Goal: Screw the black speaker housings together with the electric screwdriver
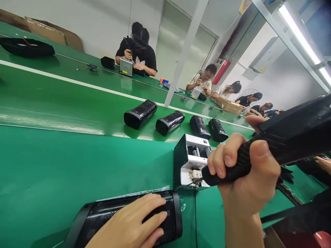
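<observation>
My left hand [131,222] lies over a black cylindrical speaker housing [103,215] at the near edge of the green bench, fingers curled round its top. My right hand [244,172] is closed round the black grip of an electric screwdriver [287,137]. The tool's tip points down-left toward a small white and black box [190,160] with an open top, just beyond the housing.
Several more black housings [141,113] lie in a row on the green conveyor belt [51,100]. Other people sit along the far side with tools and boxes. A white post [186,51] rises from the belt's far side. A black cable [195,220] hangs below the box.
</observation>
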The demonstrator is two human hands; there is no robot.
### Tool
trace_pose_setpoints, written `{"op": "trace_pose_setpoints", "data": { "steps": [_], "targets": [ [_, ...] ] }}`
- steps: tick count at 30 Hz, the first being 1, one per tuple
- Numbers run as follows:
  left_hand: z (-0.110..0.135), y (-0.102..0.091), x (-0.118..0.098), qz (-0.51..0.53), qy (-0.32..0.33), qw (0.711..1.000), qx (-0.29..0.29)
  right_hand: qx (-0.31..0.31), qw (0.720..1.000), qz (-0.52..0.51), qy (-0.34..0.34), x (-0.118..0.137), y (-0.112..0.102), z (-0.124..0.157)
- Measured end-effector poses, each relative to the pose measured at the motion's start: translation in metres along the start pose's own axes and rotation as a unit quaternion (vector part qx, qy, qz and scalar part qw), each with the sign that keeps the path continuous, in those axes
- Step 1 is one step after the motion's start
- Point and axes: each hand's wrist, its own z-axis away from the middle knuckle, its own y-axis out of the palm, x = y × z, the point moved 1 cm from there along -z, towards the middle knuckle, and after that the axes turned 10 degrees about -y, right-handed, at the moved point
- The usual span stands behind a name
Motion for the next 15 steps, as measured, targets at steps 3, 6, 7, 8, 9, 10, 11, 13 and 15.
{"op": "trace_pose_setpoints", "data": {
  "steps": [3, 6, 7, 8, 9, 10, 11, 13, 15],
  "targets": [
    [0.002, 0.002, -0.001, 0.016, -0.008, 1.0, 0.003, 0.001, 1.0, 0.007, -0.002, 0.0, 0.0, 0.001],
    [0.004, 0.001, -0.001, 0.055, -0.029, 0.998, -0.01, -0.004, 1.0, 0.012, 0.005, 0.002, 0.001, 0.002],
    [0.004, 0.001, -0.001, 0.066, -0.037, 0.997, -0.012, -0.008, 1.0, 0.014, 0.009, 0.003, 0.002, 0.002],
    [0.004, 0.0, -0.001, 0.074, -0.045, 0.996, -0.011, -0.012, 1.0, 0.016, 0.012, 0.003, 0.003, 0.003],
    [0.004, -0.001, -0.001, 0.079, -0.051, 0.995, -0.011, -0.014, 1.0, 0.019, 0.014, 0.003, 0.004, 0.003],
    [0.004, -0.002, -0.002, 0.083, -0.052, 0.995, -0.015, -0.015, 1.0, 0.023, 0.014, 0.003, 0.004, 0.004],
    [0.004, -0.003, -0.002, 0.085, -0.052, 0.995, -0.021, -0.014, 1.0, 0.026, 0.012, 0.001, 0.005, 0.006],
    [0.004, -0.004, -0.002, 0.086, -0.051, 0.995, -0.025, -0.008, 0.999, 0.031, 0.012, -0.006, 0.005, 0.012],
    [0.005, -0.004, -0.002, 0.083, -0.048, 0.995, -0.026, 0.006, 0.999, 0.026, 0.018, -0.016, 0.004, 0.025]
  ]
}}
